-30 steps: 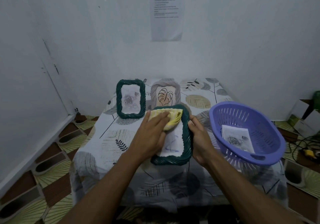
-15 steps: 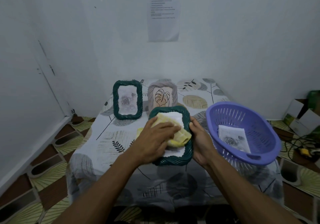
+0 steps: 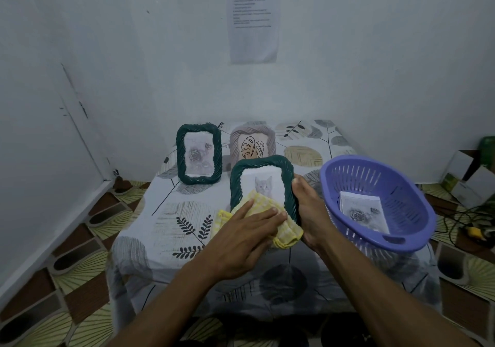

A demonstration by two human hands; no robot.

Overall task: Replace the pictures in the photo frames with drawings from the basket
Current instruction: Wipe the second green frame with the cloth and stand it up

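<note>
A dark green woven photo frame (image 3: 263, 163) with a kitten picture (image 3: 263, 185) stands tilted near the table's middle. My right hand (image 3: 308, 210) grips its right edge. My left hand (image 3: 249, 228) presses a yellow checked cloth (image 3: 286, 232) flat against the frame's lower part, hiding the bottom rim. A second green frame (image 3: 198, 156) with a rose drawing stands upright at the back left. A beige frame (image 3: 253, 145) with a leaf drawing stands behind the held frame. The purple plastic basket (image 3: 407, 175) on the right holds a rose drawing (image 3: 363, 212).
The table (image 3: 171, 212) wears a leaf-patterned cloth and stands against a white wall with a printed sheet (image 3: 253, 22) taped up. Cardboard boxes (image 3: 471, 180) and cables (image 3: 466, 223) lie on the patterned floor at the right.
My left hand has wiped the cloth down the frame's glass from top to bottom, uncovering the kitten picture. My right hand has kept its hold on the frame's right edge.
</note>
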